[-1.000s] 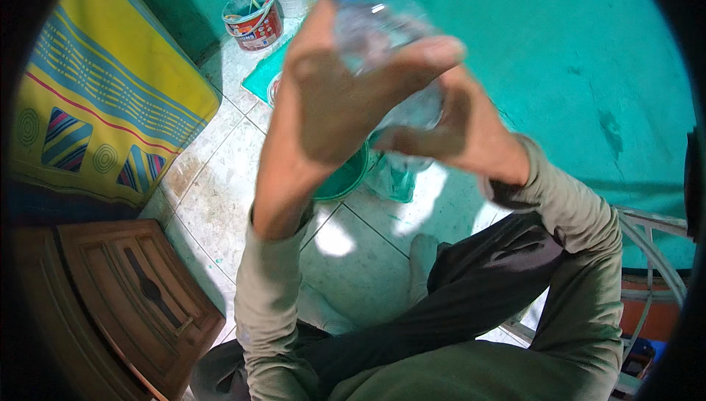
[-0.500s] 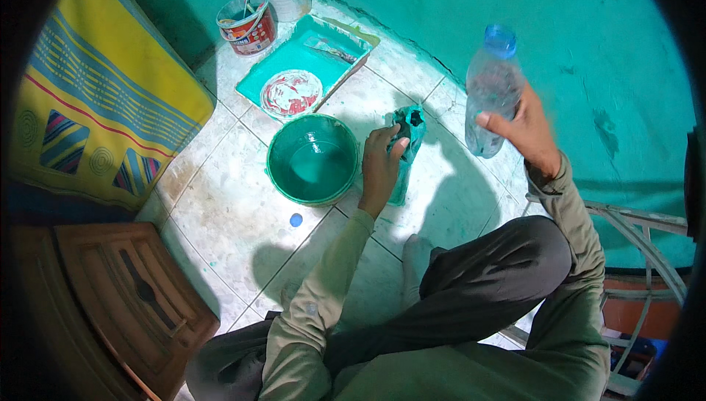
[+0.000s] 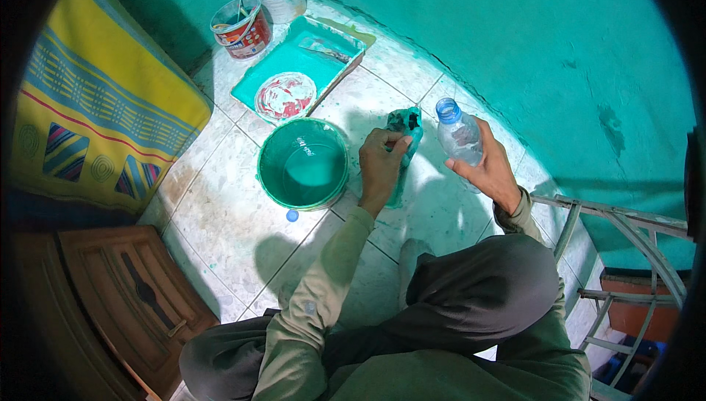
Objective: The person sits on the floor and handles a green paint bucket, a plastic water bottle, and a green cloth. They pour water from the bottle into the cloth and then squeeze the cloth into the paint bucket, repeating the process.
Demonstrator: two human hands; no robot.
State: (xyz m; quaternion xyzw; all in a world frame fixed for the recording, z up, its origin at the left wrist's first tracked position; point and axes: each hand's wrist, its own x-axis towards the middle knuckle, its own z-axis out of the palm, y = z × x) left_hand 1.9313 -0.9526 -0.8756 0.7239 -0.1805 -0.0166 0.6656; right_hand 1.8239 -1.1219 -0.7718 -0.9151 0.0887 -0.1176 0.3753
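My left hand (image 3: 381,165) pinches the rim of a teal, paint-smeared plastic bag (image 3: 413,136) standing on the tiles; its dark mouth faces up. In my right hand (image 3: 491,169) is a clear plastic bottle (image 3: 460,140) with a blue neck, held just right of the bag and leaning toward it. Its lower end is partly hidden by my fingers. Left of my left hand stands a bucket (image 3: 278,160) with green paint inside. A small blue bottle cap (image 3: 293,215) lies on the floor in front of it.
Behind the bucket, a paint tray (image 3: 268,59) holds a brush (image 3: 323,50) and touches a round red-and-white lid (image 3: 285,97). A red-labelled pail (image 3: 246,39) and a white bucket (image 3: 283,5) stand by the wall. Patterned yellow cloth (image 3: 125,99), wooden furniture (image 3: 132,283) and metal bars (image 3: 647,243) flank me.
My right hand has brought the bottle down and left, close to the bag, and its top now tips toward it. My left hand stays at the bag's rim.
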